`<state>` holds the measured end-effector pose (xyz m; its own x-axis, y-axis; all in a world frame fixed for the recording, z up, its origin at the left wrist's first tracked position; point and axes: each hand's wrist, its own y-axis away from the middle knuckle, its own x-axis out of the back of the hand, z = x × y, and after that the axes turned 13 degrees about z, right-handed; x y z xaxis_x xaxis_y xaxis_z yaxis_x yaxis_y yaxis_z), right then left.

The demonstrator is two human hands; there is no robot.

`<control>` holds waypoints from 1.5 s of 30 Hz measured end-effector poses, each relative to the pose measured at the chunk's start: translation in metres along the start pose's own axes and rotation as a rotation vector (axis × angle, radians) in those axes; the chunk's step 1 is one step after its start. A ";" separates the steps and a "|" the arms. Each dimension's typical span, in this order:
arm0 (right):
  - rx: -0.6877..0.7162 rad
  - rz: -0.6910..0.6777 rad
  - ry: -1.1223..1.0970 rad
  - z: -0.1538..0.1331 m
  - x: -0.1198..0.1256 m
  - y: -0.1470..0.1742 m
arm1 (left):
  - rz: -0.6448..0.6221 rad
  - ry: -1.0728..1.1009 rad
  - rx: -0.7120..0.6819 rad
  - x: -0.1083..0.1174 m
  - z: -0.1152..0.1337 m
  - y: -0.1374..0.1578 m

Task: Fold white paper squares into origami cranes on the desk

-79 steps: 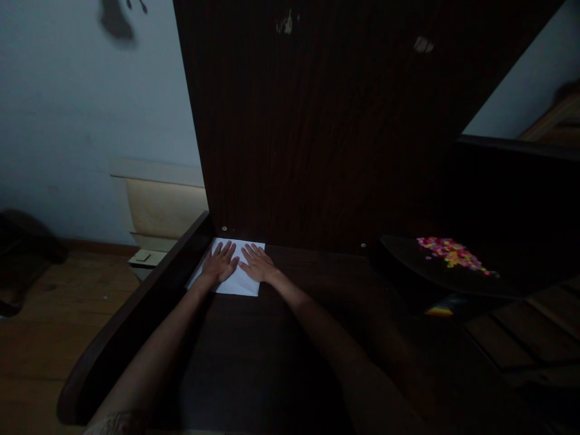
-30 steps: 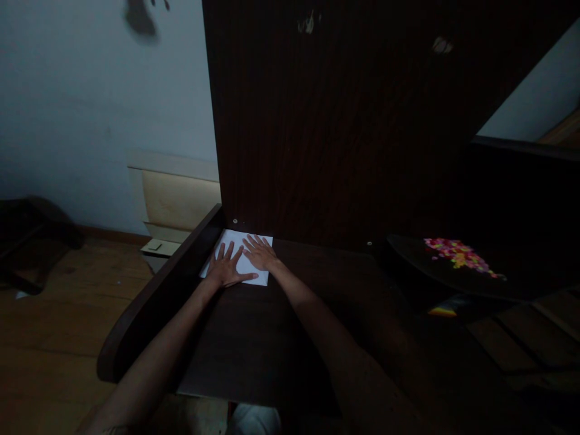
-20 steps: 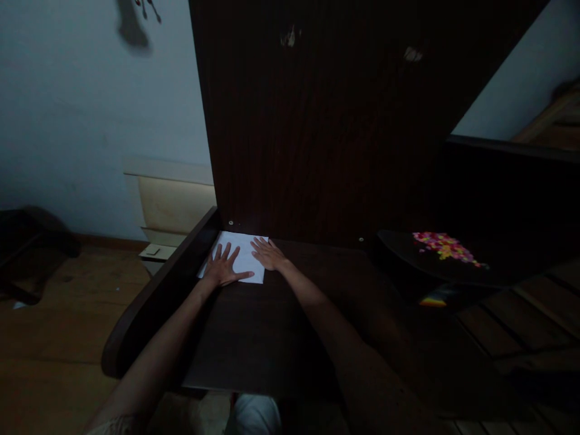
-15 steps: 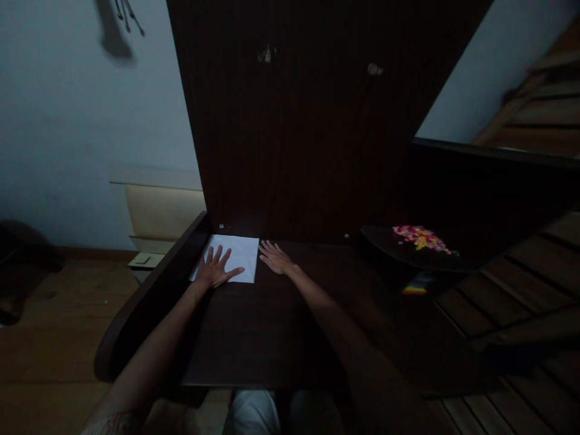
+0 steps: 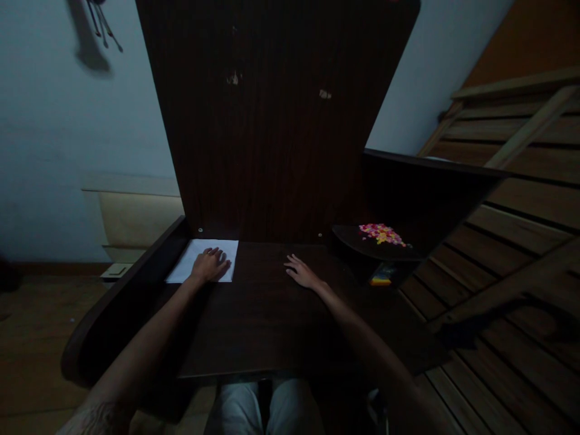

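Observation:
A white sheet of paper (image 5: 183, 266) lies at the left end of the dark wooden desk (image 5: 254, 326), close to the raised side panel. My left hand (image 5: 209, 264) is over its right half, fingers loosely bent and a little apart, with a shadow on the sheet beside them. Whether the palm touches the paper I cannot tell. To the right of the sheet, my right hand (image 5: 302, 273) rests on bare desk, its fingers stretched out and holding nothing.
A corner shelf (image 5: 344, 238) at the right carries a heap of small pink, red and yellow pieces (image 5: 383, 234). Under it sits an item with a yellow edge (image 5: 380, 281). A tall back panel (image 5: 272, 151) rises behind the desk; wooden slats (image 5: 512, 235) stand at right.
My left hand, earlier spread flat on the paper, has bent its fingers and shifted toward the sheet's right side. My right hand has moved rightward, away from the paper's edge. The view has turned right.

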<state>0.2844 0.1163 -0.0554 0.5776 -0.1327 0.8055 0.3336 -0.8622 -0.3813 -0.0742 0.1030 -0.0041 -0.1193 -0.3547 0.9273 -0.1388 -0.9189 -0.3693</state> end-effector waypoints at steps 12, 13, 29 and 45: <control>0.010 0.131 0.022 -0.005 -0.010 0.012 | -0.162 -0.126 0.212 0.006 0.038 -0.033; 0.010 0.131 0.023 -0.005 -0.009 0.012 | -0.168 -0.127 0.216 0.006 0.035 -0.034; 0.019 0.151 0.036 -0.003 -0.012 0.013 | -0.210 -0.176 0.094 0.002 0.043 -0.041; -0.001 0.135 0.024 -0.007 -0.008 0.013 | -0.276 -0.159 0.040 0.006 0.041 -0.050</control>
<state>0.2790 0.1030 -0.0635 0.5988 -0.2590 0.7578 0.2533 -0.8364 -0.4861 -0.0280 0.1401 0.0226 0.0728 -0.1111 0.9911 -0.1058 -0.9890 -0.1031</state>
